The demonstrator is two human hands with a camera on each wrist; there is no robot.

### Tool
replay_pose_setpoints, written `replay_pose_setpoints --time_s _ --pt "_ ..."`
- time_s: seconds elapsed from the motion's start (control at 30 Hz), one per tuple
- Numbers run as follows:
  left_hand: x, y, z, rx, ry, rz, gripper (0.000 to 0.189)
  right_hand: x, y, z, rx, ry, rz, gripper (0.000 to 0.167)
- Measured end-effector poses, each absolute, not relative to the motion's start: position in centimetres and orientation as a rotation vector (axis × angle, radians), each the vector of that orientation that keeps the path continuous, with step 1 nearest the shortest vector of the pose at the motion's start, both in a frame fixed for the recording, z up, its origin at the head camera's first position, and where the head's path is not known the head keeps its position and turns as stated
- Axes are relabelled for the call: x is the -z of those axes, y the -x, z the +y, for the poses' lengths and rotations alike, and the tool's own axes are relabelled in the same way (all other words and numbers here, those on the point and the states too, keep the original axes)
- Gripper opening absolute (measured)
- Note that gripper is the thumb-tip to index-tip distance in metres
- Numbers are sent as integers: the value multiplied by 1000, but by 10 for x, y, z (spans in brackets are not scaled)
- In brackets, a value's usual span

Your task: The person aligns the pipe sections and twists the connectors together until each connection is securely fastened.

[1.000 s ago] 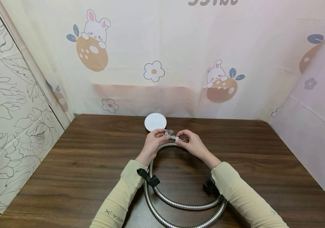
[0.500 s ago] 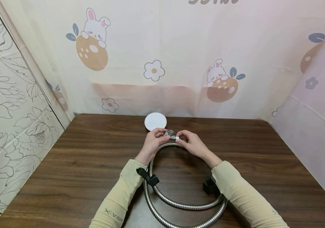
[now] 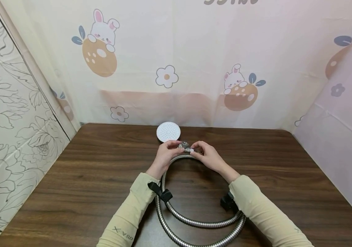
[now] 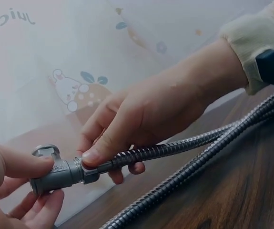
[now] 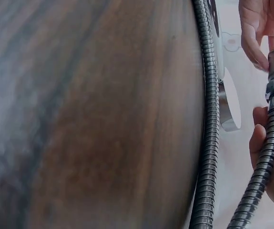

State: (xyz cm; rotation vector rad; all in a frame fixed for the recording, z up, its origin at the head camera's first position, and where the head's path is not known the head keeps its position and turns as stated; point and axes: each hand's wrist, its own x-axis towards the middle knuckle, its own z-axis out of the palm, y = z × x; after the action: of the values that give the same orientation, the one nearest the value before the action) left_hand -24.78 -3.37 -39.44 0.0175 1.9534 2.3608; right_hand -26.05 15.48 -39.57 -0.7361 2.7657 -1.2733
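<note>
My left hand [image 3: 165, 155] pinches a grey metal T-shaped pipe fitting [image 4: 55, 175] between thumb and fingers. One port of the fitting faces up. My right hand [image 3: 209, 157] pinches the shiny hex nut [image 4: 90, 175] at the end of a ribbed metal shower hose [image 4: 170, 145], with the thumb on top. Nut and fitting meet end to end; how far they are threaded cannot be seen. Behind the left hand lies a round white shower head [image 3: 168, 132], its perforated face showing. The rest of the hose curves in loops under both forearms.
The brown wooden table [image 3: 86, 192] carries the hose loops [image 3: 200, 224] toward its near side. A patterned curtain [image 3: 194, 44] hangs along the table's far edge, with a floral panel [image 3: 12, 113] at the left. Black camera straps [image 3: 160, 192] circle the wrists.
My right thumb and fingers have shifted slightly at the nut, covering more of it. The fitting has tilted a little. Hose loops and shower head stay put.
</note>
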Motion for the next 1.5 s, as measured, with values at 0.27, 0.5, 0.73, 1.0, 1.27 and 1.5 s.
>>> replay_pose_setpoints --time_s 0.27,0.5,0.73,1.0,1.27,1.5 --pt "400 252 -37 -2108 -65 2257 29 398 262 158 1172 761 2796 19" --pt "402 251 -41 -1945 -155 2389 25 400 263 161 1167 749 2789 20" --pt "401 248 -44 -1654 -215 2632 20 402 263 162 1106 736 2766 20" --pt "405 248 -45 -1506 -262 2706 18 405 264 163 1032 768 2770 17" --pt "408 246 -44 -1429 -344 2765 20 404 263 163 994 757 2759 16" --pt "412 248 -41 -1310 -382 2825 20 404 263 163 962 762 2752 16"
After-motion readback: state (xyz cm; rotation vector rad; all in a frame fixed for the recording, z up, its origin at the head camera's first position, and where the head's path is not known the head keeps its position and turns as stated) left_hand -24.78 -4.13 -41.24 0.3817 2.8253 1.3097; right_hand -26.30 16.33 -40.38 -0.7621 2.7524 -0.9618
